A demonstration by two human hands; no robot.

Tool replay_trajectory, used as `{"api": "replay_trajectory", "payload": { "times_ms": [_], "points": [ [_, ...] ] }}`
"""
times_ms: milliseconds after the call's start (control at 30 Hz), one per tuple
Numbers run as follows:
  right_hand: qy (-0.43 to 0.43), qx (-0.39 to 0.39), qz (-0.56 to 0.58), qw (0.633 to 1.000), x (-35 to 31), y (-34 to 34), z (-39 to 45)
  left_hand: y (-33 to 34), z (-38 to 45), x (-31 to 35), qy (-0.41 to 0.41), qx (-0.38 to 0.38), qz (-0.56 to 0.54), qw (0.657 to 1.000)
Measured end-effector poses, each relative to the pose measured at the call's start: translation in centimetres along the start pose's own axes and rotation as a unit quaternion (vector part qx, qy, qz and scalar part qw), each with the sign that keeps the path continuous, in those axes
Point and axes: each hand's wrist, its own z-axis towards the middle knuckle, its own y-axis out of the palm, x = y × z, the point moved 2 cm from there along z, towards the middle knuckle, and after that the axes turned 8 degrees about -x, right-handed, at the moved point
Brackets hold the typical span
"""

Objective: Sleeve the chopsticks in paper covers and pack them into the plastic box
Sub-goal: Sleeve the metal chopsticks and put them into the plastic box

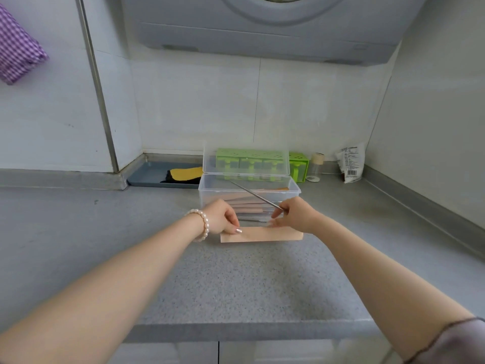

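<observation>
Your left hand pinches the paper cover lying on the counter just in front of the plastic box; your right hand grips a metal chopstick slanting over that box.

Head-worn camera looks forward and down over the countertop.

paper cover: pale peach | plastic box: clear | chopstick: silver | bracelet: white pearls | countertop: grey speckled | organizer: light green | cloth: purple-white check | tray: blue-grey
</observation>
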Motion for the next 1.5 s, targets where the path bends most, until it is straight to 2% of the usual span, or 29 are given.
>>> {"api": "replay_trajectory", "payload": {
  "times_ms": [267,433,567,633,733,767,867,967,1133,1200,1267,1333,1400,1500],
  "points": [
    [0.021,-0.051,0.054,0.997,0.0,-1.0,-1.6,-1.8,-1.8,-0.3,-0.004,0.022,-0.024,0.999],
    [0.009,-0.055,0.109,0.992,-0.3,-1.3,-2.1,-2.1,-2.4,0.0,-0.011,0.03,-0.039,0.999],
    [0.006,-0.052,0.118,0.992,-0.4,-1.6,-2.4,-2.6,-2.8,0.0,-0.003,0.095,-0.13,0.987],
    [0.005,-0.046,0.13,0.99,-0.4,-1.7,-2.6,-2.9,-3.0,0.1,0.0,0.124,-0.232,0.965],
    [0.001,-0.015,0.188,0.982,-0.2,-1.5,-2.7,-2.9,-3.6,0.9,0.022,0.111,-0.442,0.89],
    [-0.004,-0.004,0.228,0.974,-0.1,-1.4,-2.7,-2.9,-3.6,1.3,0.034,0.101,-0.482,0.87],
    [-0.034,-0.008,0.349,0.936,-0.7,-1.0,-2.6,-2.4,-3.6,2.9,0.057,0.09,-0.544,0.832],
    [-0.062,-0.038,0.417,0.906,-2.2,-0.1,-2.7,-1.8,-3.3,4.5,0.063,0.097,-0.588,0.801],
    [-0.077,-0.084,0.425,0.898,-4.0,1.4,-3.3,-1.7,-3.2,5.6,0.074,0.12,-0.63,0.763],
    [-0.074,-0.095,0.42,0.9,-4.4,1.8,-3.6,-1.8,-3.2,5.3,0.059,0.15,-0.623,0.766],
    [-0.061,-0.074,0.421,0.902,-4.3,1.5,-3.7,-1.9,-3.2,4.8,0.039,0.174,-0.598,0.782],
    [-0.061,-0.022,0.398,0.915,-4.2,0.7,-3.7,-2.1,-3.4,4.1,0.016,0.176,-0.537,0.825],
    [-0.068,0.045,0.322,0.943,-4.1,-0.6,-4.1,-2.1,-3.7,3.5,0.004,0.162,-0.464,0.871],
    [-0.077,0.137,0.194,0.969,-3.8,-2.8,-4.6,-2.0,-4.0,2.7,-0.007,0.133,-0.413,0.901]
  ]
}}
